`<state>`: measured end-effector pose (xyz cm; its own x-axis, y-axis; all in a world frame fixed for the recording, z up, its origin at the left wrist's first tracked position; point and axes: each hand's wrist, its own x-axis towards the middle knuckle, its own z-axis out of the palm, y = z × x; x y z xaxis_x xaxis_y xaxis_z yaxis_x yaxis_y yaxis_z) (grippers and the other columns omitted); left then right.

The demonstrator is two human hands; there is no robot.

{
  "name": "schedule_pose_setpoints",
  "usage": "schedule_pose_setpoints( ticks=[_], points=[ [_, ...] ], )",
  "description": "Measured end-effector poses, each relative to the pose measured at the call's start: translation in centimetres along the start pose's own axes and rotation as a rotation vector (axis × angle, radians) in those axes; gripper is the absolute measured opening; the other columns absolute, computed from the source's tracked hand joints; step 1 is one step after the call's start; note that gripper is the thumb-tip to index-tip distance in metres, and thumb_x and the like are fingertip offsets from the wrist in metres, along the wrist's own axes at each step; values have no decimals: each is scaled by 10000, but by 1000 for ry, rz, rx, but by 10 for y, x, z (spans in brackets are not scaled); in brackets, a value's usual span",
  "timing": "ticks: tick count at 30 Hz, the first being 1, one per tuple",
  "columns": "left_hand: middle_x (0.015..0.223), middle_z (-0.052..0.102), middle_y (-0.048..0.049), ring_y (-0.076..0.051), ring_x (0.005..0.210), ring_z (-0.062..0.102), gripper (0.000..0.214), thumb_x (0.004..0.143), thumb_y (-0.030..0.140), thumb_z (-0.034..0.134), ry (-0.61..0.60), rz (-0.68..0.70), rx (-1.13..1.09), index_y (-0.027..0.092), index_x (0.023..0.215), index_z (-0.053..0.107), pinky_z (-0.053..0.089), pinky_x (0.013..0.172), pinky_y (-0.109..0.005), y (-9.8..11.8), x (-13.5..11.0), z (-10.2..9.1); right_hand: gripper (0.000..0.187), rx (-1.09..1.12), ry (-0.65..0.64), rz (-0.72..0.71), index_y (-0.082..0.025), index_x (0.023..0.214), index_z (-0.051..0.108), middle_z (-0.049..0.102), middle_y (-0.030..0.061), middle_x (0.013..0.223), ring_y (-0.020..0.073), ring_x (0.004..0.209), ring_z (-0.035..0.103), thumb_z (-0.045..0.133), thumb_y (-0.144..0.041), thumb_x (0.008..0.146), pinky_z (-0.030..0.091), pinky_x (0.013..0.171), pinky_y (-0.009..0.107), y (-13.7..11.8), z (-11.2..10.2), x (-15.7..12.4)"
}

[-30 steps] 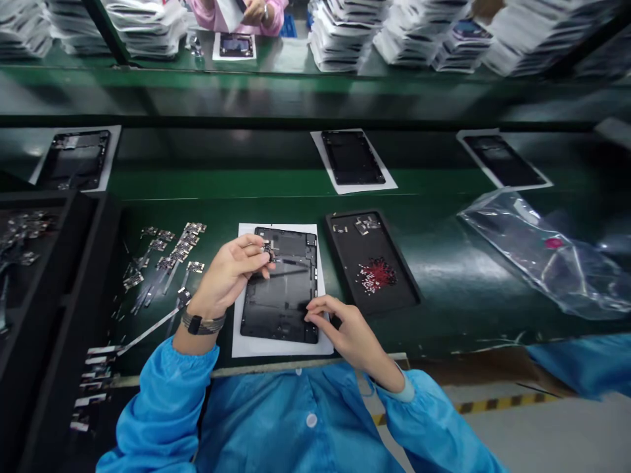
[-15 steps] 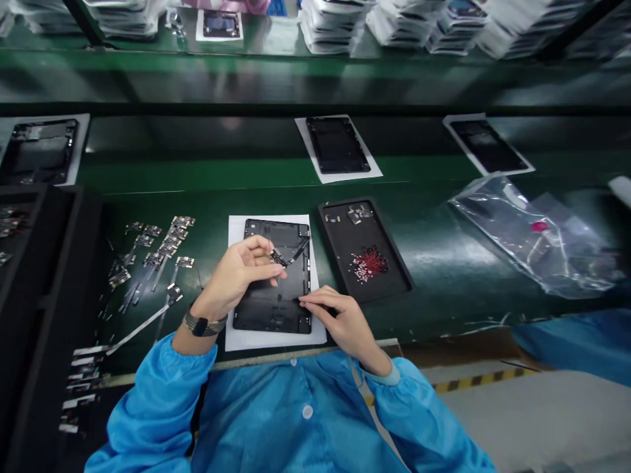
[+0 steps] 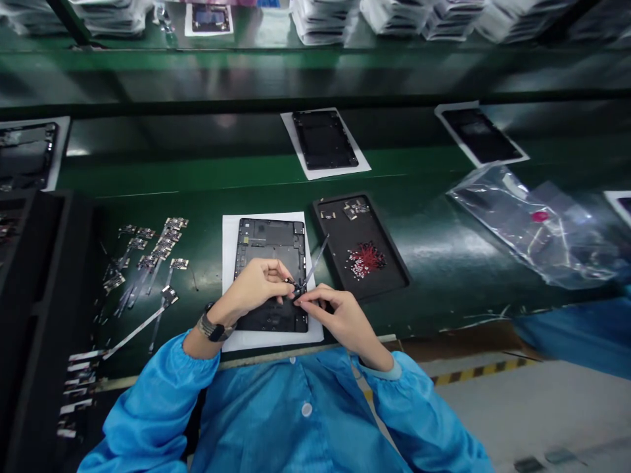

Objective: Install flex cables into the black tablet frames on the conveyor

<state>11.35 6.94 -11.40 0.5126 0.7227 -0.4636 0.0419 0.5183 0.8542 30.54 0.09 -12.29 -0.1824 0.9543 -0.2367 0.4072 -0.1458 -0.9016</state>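
Observation:
A black tablet back cover (image 3: 272, 240) lies on a white sheet (image 3: 229, 244) in front of me. Over the cover's right half, my left hand (image 3: 261, 289) pinches a small circuit board (image 3: 296, 287). A thin flex cable (image 3: 318, 260) sticks up from that board to the right. My right hand (image 3: 342, 315) is closed, thumb and fingertips pressed together just below the board. Something small and dark may be between these fingertips, too small to make out. The two hands' fingertips nearly meet.
On the left lie several circuit boards with flex cables (image 3: 165, 243) beside a black foam box (image 3: 49, 263). A black tray (image 3: 340, 263) holds red-wired parts (image 3: 367, 259). A plastic bag (image 3: 532, 230) lies right. Further covers (image 3: 325, 141) rest on sheets behind.
My left hand has brought the circuit board down and right to my right hand's fingertips. The flex cable now points up toward the tray. My right hand stays low over the cover's right edge.

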Motion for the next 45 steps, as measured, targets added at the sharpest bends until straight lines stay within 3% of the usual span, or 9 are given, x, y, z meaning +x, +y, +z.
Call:
schedule_pose_setpoints(
  ticks=[10,15,26,38,45],
  points=[
    [574,675,-13,-98,472,585,272,591,219,843,-55,-84,3,139,646,589,460,494,-217,1,1,3,204,21,-52,-3,-190,793,728,691,33,748,158,627,508,637,-362,855,372,594,294,-4,-3,4],
    [588,683,-31,-108,493,592,306,571,245,872,-62,-114,8,135,642,595,475,523,-236,4,1,3,181,49,-79,22,-190,778,715,709,38,758,174,668,559,636,-340,843,395,620,297,-5,-5,4],
    [606,696,-38,-106,511,612,209,650,158,797,-89,-126,38,127,672,591,480,538,-222,-1,2,1,172,69,-93,15,-179,731,708,713,32,717,169,677,598,635,-285,845,402,622,284,-8,-6,4],
    [582,682,-6,-92,517,610,124,702,92,724,2,-76,192,127,675,608,464,530,-196,2,-6,6,166,96,-89,64,-173,705,697,705,23,690,163,663,606,626,-234,842,411,618,278,-9,-3,5],
    [562,693,-28,-101,492,624,154,688,74,735,-59,-150,52,123,651,594,495,521,-204,1,-2,7,165,119,-90,-1,-182,728,731,695,30,731,168,720,605,675,-280,849,422,669,287,-1,-4,1]
  ],
)
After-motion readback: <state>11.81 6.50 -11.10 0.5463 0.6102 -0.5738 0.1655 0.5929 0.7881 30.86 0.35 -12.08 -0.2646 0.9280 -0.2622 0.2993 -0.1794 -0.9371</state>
